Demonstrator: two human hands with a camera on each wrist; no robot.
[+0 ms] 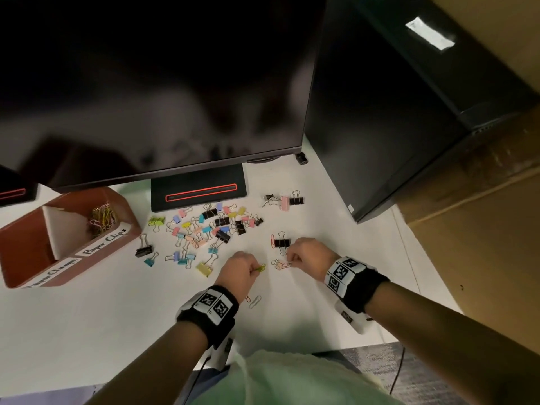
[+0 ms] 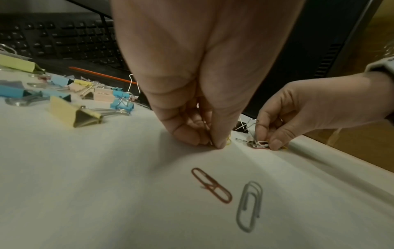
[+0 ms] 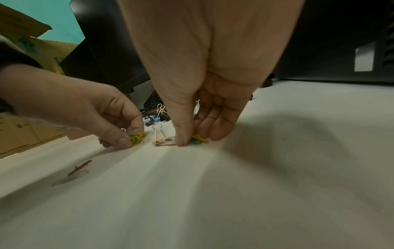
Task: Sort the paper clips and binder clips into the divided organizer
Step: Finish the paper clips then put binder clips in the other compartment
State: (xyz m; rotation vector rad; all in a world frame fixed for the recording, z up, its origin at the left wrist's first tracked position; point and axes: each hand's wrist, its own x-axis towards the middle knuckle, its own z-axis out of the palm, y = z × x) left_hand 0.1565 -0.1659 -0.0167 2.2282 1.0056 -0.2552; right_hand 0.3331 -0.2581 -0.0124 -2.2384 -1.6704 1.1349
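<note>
My left hand (image 1: 253, 268) pinches a small bunch of yellow and green paper clips (image 1: 260, 268) down on the white desk; the bunch also shows in the right wrist view as paper clips (image 3: 138, 137). My right hand (image 1: 290, 260) pinches several tangled paper clips (image 1: 281, 264) just to the right, below a black binder clip (image 1: 282, 242). A red paper clip (image 2: 211, 185) and a grey paper clip (image 2: 249, 205) lie loose near my left wrist. Coloured binder clips (image 1: 210, 229) are scattered further back. The brown divided organizer (image 1: 26, 244) stands at the left, with paper clips (image 1: 100, 219) in its far compartment.
A dark monitor (image 1: 152, 83) overhangs the desk, with its stand base (image 1: 198, 188) behind the clips. A black computer tower (image 1: 380, 112) stands at the right, with cardboard (image 1: 482, 229) beyond it. A keyboard (image 2: 59, 37) lies behind the pile. The desk's front edge is near my body.
</note>
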